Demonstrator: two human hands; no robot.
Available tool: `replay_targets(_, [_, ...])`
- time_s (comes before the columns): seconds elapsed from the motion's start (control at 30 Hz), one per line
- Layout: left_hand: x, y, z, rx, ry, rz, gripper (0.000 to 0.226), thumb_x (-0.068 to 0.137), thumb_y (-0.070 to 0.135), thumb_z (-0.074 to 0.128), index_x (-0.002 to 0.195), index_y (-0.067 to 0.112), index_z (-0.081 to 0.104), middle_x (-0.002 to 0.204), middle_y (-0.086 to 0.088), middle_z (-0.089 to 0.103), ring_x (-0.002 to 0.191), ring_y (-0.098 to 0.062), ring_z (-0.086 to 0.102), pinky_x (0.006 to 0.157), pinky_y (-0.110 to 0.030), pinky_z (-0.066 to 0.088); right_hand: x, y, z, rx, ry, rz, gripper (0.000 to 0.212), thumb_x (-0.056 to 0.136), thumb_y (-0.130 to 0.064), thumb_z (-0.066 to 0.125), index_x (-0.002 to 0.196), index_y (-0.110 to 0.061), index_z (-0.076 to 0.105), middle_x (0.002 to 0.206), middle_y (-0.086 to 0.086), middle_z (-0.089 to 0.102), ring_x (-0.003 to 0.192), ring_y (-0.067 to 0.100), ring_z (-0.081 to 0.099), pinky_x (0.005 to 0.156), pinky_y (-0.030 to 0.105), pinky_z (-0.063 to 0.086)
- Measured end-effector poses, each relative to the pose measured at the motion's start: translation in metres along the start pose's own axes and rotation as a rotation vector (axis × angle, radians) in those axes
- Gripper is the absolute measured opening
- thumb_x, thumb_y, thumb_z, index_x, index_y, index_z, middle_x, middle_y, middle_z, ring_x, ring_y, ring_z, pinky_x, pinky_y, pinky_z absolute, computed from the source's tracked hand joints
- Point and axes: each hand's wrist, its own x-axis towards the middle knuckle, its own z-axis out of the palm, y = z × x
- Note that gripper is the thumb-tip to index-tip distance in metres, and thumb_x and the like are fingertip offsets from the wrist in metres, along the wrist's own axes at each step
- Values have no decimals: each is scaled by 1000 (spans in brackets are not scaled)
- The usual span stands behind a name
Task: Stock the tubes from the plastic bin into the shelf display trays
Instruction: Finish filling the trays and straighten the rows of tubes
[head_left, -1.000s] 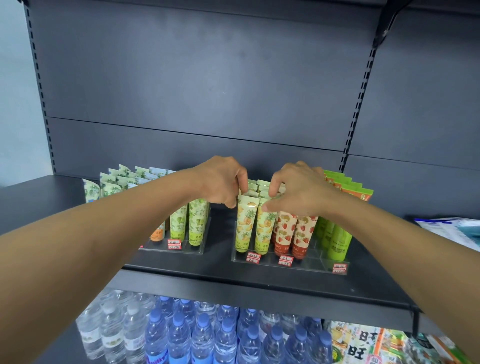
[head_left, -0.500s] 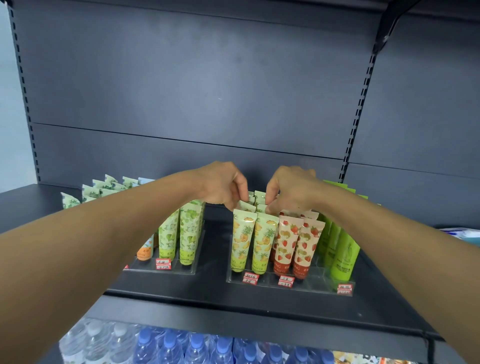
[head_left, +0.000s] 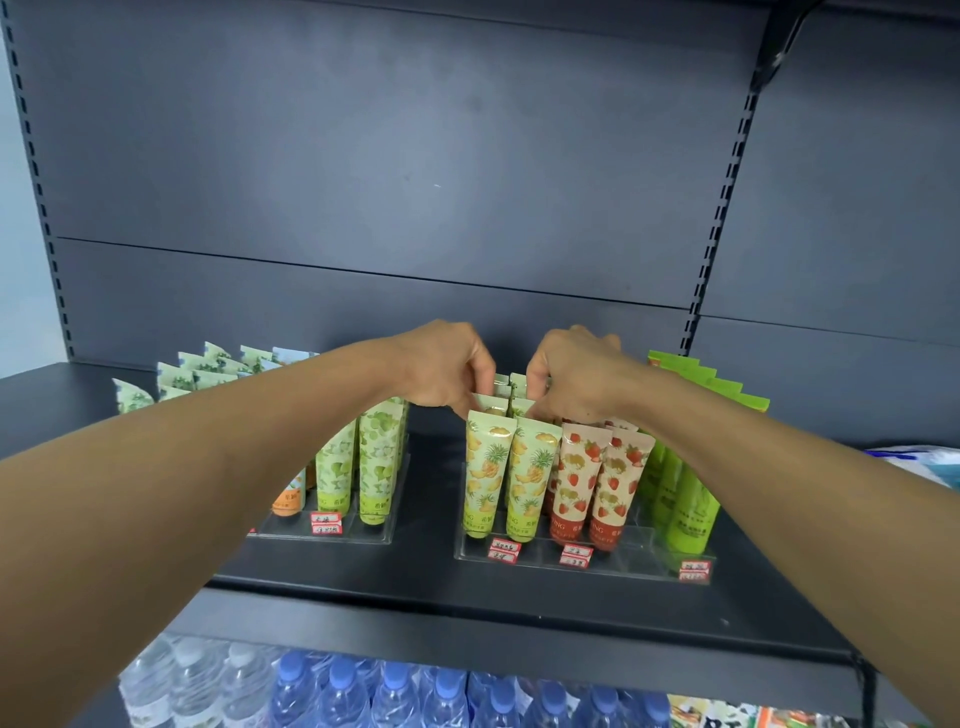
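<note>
Both hands reach over the right clear display tray (head_left: 639, 564) on the dark shelf. My left hand (head_left: 447, 366) pinches the top edge of a yellow pineapple tube (head_left: 488, 402) in the second row. My right hand (head_left: 576, 371) grips the tops of the pineapple tubes beside it, behind the front pineapple tubes (head_left: 511, 478). Red strawberry tubes (head_left: 597, 483) and plain green tubes (head_left: 685, 499) fill the same tray to the right. A left display tray (head_left: 332, 532) holds green floral tubes (head_left: 358, 462). The plastic bin is out of view.
The shelf's front edge (head_left: 467, 623) runs below the trays, with price tags (head_left: 504, 551) on the tray fronts. Water bottles (head_left: 395, 691) fill the shelf beneath. A blue-white package (head_left: 930, 460) lies at the far right. The grey back panel stands behind.
The camera has tilted up, so the shelf sits lower in view. Both hands stay at the pineapple tube tops, with the right hand shifted off the strawberry tubes toward the back rows.
</note>
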Motion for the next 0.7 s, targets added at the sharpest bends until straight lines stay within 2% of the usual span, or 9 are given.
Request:
replay_targets(0.17, [1, 1, 4, 0, 22, 2, 7, 76, 13, 76, 75, 19, 72, 76, 6, 70, 74, -5, 62, 76, -20, 49, -1, 0, -1, 9, -4, 15, 14, 76, -31, 76, 80, -20, 69, 111, -1, 63, 122, 22, 38, 98, 43, 26])
replay_targets(0.37, [0, 1, 4, -2, 32, -2, 8, 76, 13, 76, 77, 20, 73, 72, 12, 67, 72, -1, 60, 73, -17, 47, -2, 0, -2, 12, -8, 20, 16, 76, -32, 76, 85, -20, 71, 113, -2, 63, 121, 21, 39, 97, 41, 26])
replay_targets(0.7, [-2, 2, 3, 7, 34, -12, 5, 77, 17, 76, 80, 19, 72, 72, 12, 66, 72, -1, 59, 76, -21, 47, -2, 4, -3, 27, -17, 17, 16, 78, -32, 74, 87, -19, 72, 112, -1, 64, 121, 22, 42, 96, 41, 27])
